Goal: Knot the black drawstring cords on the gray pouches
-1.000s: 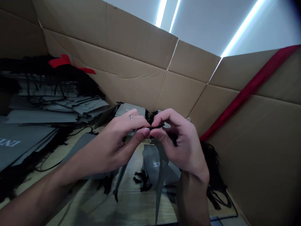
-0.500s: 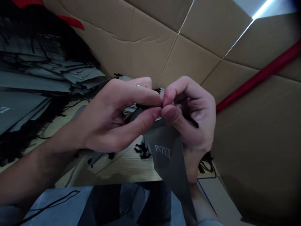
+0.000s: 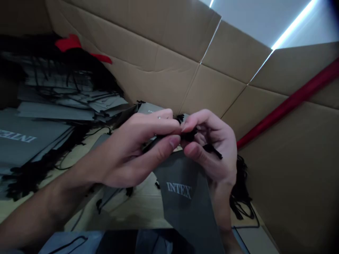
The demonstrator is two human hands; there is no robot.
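A grey bag [image 3: 185, 215] printed INTEX hangs below my two hands, its lower part reaching past the front of the work surface. My left hand [image 3: 129, 150] pinches black cord [image 3: 189, 135] at the top of the bag between thumb and index finger. Close against it, my right hand [image 3: 219, 148] has its fingers curled round the same cord, thumb slightly apart from the index finger. A cord end [image 3: 214, 151] sticks out across the right palm. The exact loop or knot between the fingertips is hidden.
Stacked grey bags [image 3: 34, 141] with black cords fill the left side. More bags lie behind and under my hands on the wooden table [image 3: 143, 211]. Black cords [image 3: 242, 197] are bunched at right. Cardboard walls [image 3: 164, 53] enclose the back and right, crossed by a red strip [image 3: 286, 102].
The view has tilted up, so everything sits lower. My right thumb has parted from the index finger, and more black cord shows between the hands.
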